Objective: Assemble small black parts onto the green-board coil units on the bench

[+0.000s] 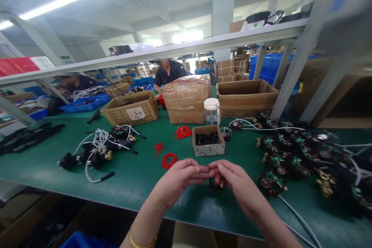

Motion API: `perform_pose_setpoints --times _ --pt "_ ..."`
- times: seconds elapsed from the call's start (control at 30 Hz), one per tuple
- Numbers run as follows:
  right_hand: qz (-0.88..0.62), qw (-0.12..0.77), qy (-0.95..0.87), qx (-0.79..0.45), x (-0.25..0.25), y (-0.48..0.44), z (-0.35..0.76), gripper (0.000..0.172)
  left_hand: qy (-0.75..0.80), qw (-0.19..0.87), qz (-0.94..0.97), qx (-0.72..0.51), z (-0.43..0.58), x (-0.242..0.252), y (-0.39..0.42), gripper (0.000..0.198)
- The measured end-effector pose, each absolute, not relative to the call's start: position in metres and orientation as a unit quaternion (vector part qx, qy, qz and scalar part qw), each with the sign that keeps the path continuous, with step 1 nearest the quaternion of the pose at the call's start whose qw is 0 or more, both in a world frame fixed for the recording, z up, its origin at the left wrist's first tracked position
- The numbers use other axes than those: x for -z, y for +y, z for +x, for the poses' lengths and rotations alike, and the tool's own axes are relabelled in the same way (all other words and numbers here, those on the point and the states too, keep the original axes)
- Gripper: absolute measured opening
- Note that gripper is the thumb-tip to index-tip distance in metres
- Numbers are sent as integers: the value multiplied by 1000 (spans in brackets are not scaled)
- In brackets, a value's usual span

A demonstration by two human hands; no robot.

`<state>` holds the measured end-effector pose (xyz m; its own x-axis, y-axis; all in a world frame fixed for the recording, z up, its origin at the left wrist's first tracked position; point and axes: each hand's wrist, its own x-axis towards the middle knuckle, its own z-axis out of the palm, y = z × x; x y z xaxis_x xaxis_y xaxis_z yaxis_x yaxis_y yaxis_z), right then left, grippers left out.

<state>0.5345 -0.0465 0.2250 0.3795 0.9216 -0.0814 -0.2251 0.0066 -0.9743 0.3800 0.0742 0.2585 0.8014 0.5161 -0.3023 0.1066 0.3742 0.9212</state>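
Observation:
My left hand [186, 175] and my right hand [232, 176] meet above the front of the green table. Curled fingers of my right hand close around a small black part [213, 181] with a thin red wire by it. The fingers of my left hand are pressed together, thumb against them, their tips touching those of my right hand; what they pinch is too small to make out. Just beyond my hands stands a small open carton [208, 150] of black parts. Red wire bundles lie nearby: a coil [169, 161], a loose bunch [183, 132] and a smaller one [158, 148].
Several round assemblies with green boards and brass fittings [273, 183] crowd the right side. White-cabled black units [100, 157] lie left. Behind are a taped carton [186, 102], a lidded clear jar [212, 112] and open boxes [247, 100]. A co-worker [170, 70] sits opposite.

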Motion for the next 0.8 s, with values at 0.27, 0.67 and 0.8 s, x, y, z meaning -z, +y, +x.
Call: perform_pose_setpoints --times 0.27,0.67,0.8 --pt "-614 601 -330 -390 -217 -46 542 50 281 845 438 -125 388 -240 72 25" --pt "-702 516 -402 -283 -205 -52 544 40 321 820 458 -121 391 -235 69 54" --pt "-708 504 -410 -276 -204 -54 544 42 318 818 462 -126 391 -232 70 52"
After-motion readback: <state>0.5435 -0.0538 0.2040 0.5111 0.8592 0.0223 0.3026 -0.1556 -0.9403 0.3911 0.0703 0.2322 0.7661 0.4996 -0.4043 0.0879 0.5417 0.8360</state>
